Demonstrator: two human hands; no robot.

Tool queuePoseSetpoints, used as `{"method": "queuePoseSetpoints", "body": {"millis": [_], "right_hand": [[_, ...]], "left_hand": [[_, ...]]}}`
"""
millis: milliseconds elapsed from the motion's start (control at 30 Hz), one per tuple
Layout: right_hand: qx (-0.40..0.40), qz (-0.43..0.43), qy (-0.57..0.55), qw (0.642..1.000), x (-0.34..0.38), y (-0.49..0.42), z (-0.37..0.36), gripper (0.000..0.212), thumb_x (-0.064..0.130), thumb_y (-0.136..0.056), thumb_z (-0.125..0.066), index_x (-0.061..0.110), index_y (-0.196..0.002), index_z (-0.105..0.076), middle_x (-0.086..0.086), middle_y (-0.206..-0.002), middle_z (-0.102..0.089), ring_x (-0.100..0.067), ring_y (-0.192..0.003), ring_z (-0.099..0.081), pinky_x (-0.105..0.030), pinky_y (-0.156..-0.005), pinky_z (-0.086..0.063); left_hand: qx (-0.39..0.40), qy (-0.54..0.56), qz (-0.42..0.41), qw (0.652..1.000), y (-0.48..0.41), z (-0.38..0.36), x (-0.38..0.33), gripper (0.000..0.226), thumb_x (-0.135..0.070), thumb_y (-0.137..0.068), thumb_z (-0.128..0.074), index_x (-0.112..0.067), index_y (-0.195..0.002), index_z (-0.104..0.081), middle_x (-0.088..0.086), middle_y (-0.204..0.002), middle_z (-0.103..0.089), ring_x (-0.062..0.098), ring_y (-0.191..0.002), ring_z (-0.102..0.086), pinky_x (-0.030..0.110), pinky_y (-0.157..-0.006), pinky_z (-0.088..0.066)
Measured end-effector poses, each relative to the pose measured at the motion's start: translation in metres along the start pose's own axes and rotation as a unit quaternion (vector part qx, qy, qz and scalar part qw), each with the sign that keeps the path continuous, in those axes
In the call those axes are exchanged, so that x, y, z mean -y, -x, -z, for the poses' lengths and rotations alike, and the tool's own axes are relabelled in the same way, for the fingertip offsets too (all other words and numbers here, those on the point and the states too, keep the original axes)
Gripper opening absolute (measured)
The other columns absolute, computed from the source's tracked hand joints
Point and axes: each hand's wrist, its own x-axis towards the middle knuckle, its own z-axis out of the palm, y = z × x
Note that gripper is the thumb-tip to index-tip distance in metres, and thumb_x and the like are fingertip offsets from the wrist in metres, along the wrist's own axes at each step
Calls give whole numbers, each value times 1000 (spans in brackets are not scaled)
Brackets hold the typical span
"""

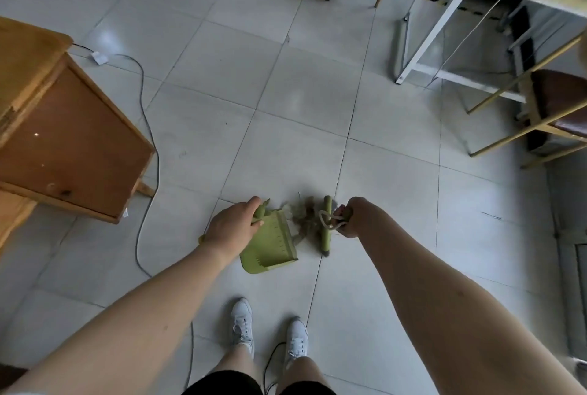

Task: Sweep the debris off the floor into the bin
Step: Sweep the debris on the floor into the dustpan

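Note:
A green dustpan (270,245) rests on the tiled floor in front of my feet, its open mouth facing right. My left hand (232,224) grips its handle from the left. A green broom head (326,226) with a looped cord lies just right of the pan, and my right hand (352,216) is closed around the broom's handle. A clump of brownish, fluffy debris (303,213) sits between the broom head and the pan's mouth. No bin is visible.
A wooden cabinet (63,127) stands at the left, with a grey cable (143,127) trailing along the floor beside it. A white table frame (444,45) and a brown-seated chair (556,102) stand at the right. My white shoes (270,324) are below the pan.

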Motion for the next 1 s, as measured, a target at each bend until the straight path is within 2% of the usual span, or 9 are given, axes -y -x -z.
{"method": "queuePoseSetpoints", "body": {"millis": [100,200,367,467,567,667,800,833,1000], "right_hand": [[-25,-9,-13,1000,7,-4,12,39,10,-99,-31,6,-62,-43,-7,-34,-44,-15,-25,-42,-14,-37,-34],[-51,4,3,999,13,-7,22,35,11,-99,-30,8,-67,-44,-2,-48,-47,-14,-26,-41,-14,-39,-34],[-54,0,154,987,21,-24,40,22,4,-94,-30,9,-76,-42,-5,-53,-41,-12,-20,-38,-11,-30,-32],[-44,5,229,972,24,-34,43,23,5,-94,-28,8,-74,-41,-5,-36,-40,-11,-19,-37,-10,-28,-28],[-24,11,345,938,24,-49,43,28,7,-96,-25,9,-71,-38,-3,-27,-36,-12,-15,-35,-12,-29,-26],[-4,43,455,889,16,-65,50,29,10,-99,-31,10,-70,-37,-2,-19,-37,-13,-12,-37,-26,-43,-33],[22,54,508,860,2,-91,70,31,6,-100,-31,11,-69,-35,-1,-17,-33,-14,-10,-34,-17,-41,-38],[15,34,505,862,-1,-96,75,29,3,-98,-29,10,-71,-36,-3,-20,-33,-16,-10,-30,-14,-39,-40],[-10,-1,526,850,-11,-100,97,27,5,-97,-26,7,-72,-38,-6,-50,-41,-9,-19,-33,-31,-36,-49]], "left_hand": [[-1,12,3,1000,-2,7,5,24,-27,-93,-56,-17,-113,-47,5,-91,-62,30,-83,-61,36,-65,-49],[8,24,7,1000,1,8,6,25,-26,-93,-57,-17,-114,-47,8,-91,-64,31,-82,-61,38,-66,-52],[2,21,21,1000,10,1,5,23,-27,-93,-57,-16,-111,-45,8,-90,-64,32,-82,-62,36,-63,-48],[-7,17,43,999,18,-5,0,30,-28,-93,-58,-17,-119,-47,10,-94,-67,33,-86,-64,37,-66,-51],[-28,30,76,996,28,-13,-8,35,-29,-92,-59,-18,-123,-48,10,-95,-68,33,-88,-65,38,-68,-53],[-49,25,102,993,45,-27,-21,35,-31,-91,-60,-19,-122,-48,9,-93,-69,31,-85,-65,37,-66,-53],[-57,22,142,988,68,-53,-47,34,-33,-92,-59,-22,-122,-46,6,-90,-69,28,-83,-66,39,-66,-54],[-57,22,146,987,72,-60,-54,33,-33,-92,-59,-22,-120,-46,6,-89,-68,27,-82,-66,39,-65,-54],[-52,23,174,983,86,-82,-87,25,-31,-93,-57,-17,-111,-46,5,-85,-64,27,-77,-62,36,-62,-50]]}}
